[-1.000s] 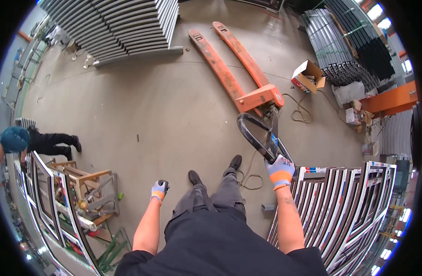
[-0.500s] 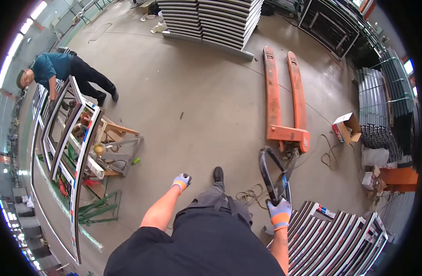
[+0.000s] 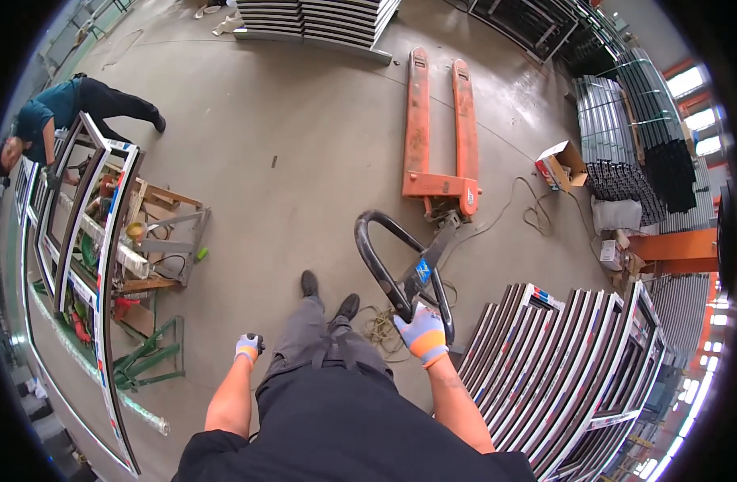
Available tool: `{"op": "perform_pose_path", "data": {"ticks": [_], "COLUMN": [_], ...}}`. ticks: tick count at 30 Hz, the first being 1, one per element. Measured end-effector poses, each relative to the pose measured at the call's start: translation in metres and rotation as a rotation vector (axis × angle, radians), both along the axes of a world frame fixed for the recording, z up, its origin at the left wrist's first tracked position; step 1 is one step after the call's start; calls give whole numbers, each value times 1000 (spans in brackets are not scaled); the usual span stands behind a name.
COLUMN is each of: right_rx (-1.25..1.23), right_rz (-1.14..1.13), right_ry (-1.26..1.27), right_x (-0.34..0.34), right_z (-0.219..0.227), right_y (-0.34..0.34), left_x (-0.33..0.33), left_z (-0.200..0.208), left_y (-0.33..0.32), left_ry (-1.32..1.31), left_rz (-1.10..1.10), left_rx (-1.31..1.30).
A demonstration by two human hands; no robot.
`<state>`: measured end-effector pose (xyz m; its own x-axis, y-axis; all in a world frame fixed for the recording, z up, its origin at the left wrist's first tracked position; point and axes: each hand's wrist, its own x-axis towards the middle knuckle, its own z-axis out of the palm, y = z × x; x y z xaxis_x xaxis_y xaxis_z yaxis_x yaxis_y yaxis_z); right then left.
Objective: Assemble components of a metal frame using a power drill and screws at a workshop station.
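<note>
My right hand [image 3: 423,333] is clamped on the pallet jack handle [image 3: 400,273]; its forks [image 3: 440,120] stretch toward twelve o'clock. My left hand [image 3: 249,347] hangs fisted.

Wearing a black short-sleeved shirt [image 3: 336,434], grey trousers [image 3: 320,345] and black shoes [image 3: 309,283]. Forearms bare. Grey gloves with orange cuffs on left hand [image 3: 248,348] and right hand [image 3: 423,333].
</note>
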<state>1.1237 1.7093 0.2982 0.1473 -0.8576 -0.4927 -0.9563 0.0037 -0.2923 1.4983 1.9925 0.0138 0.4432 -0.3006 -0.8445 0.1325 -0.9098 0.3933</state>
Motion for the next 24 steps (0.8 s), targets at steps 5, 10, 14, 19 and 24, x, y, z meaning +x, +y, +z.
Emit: {"op": "perform_pose_path", "data": {"ticks": [5,10,14,19,24], "right_rx": [-35,106,301,254,347], "right_rz": [131,258,39,150,185], "right_ry": [-42,-500,-770,-760,-836], "right_x": [30,43,48,103,154], "right_z": [-12,-14,-34,-52,-48], "right_y": [38,61,95,114,124], "left_x": [25,45,47,37,-40], "left_z": [10,-26,18,3,8], "left_y": [53,130,167,305,403], "left_ry": [-109,-250,-181,-129,-33], "left_rz": [-51,-88,-85,54,275], "left_rx": [-20,-13,86,259,382]}}
